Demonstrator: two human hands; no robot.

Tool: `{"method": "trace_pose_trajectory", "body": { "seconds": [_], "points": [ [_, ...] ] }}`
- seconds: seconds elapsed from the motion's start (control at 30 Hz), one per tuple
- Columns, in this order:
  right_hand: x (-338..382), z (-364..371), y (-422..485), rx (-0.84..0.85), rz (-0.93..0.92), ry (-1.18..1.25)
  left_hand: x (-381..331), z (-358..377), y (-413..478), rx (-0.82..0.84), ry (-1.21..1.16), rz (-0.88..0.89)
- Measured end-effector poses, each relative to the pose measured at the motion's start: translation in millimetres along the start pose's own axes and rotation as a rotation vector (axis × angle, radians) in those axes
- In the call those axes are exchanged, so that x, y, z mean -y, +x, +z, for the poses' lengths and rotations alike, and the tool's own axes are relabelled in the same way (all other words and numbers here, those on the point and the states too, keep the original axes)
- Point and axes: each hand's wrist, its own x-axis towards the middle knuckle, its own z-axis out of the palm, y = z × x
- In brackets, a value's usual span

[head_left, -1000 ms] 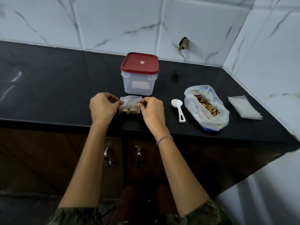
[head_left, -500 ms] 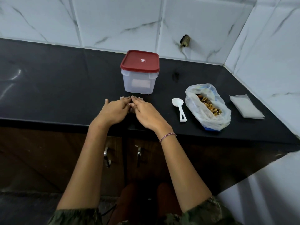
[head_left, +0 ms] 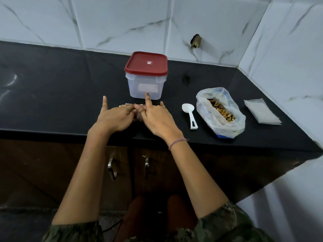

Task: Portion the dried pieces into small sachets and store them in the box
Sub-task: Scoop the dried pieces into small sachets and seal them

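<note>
Now, counter (head_left: pixel 61 95): black; I see it through the head camera, and every item lies on it.
Sachet (head_left: pixel 137 118): at the near edge, just in front of the box, mostly covered by both hands; brown contents show between them.
Left hand (head_left: pixel 115 119): index finger straight and raised, other fingers bent onto the sachet; thumb hidden, so I cannot tell pinch from press.
Right hand (head_left: pixel 157 119): index and little fingers raised, middle fingers bent onto the sachet, meeting the left fingers; grip likewise unclear to me.
Box (head_left: pixel 145 86): clear, red lid (head_left: pixel 146 62) on, beyond the hands.
Spoon (head_left: pixel 189 114): white, right of the hands.
Bag (head_left: pixel 232 126): open, right of the spoon, dried pieces (head_left: pixel 221 110) inside.
Empty sachets (head_left: pixel 261 110): stacked, far right.
</note>
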Motion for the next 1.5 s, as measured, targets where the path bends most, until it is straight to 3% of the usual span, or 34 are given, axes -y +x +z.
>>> {"method": "trace_pose_trajectory", "body": {
  "seconds": [0.2, 0.3, 0.43, 0.6, 0.73, 1.07, 1.27, 1.5],
  "points": [
    [-1, 1, -1, -0.017, 0.031, 0.097, -3, -2, -1, -0.008, -0.068, -0.014],
    [-1, -10, 0, 0.045, 0.089, 0.249, -3, -3, 2, -0.018, -0.209, -0.038],
    [-7, -24, -2, 0.089, 0.003, 0.301, -7, -7, 2, -0.102, -0.428, -0.057],
    [-19, -38, -6, -0.102, -0.040, 0.342, -27, -20, -7, -0.418, -0.632, -0.061],
    [-37, -62, -15, -0.280, -0.017, 0.395, -71, -32, -6, -0.529, -0.828, -0.012],
    [-111, -120, -57, -0.568, 0.101, 0.382, -205, -20, 13, -0.275, -1.255, 0.165],
    [-178, -142, -86, -0.662, 0.273, 0.247, -270, -10, 18, -0.215, -1.252, 0.125],
    [-247, -147, -100, -0.639, 0.489, 0.087, -326, 15, 45, 0.144, -1.481, -0.051]
  ]
}}
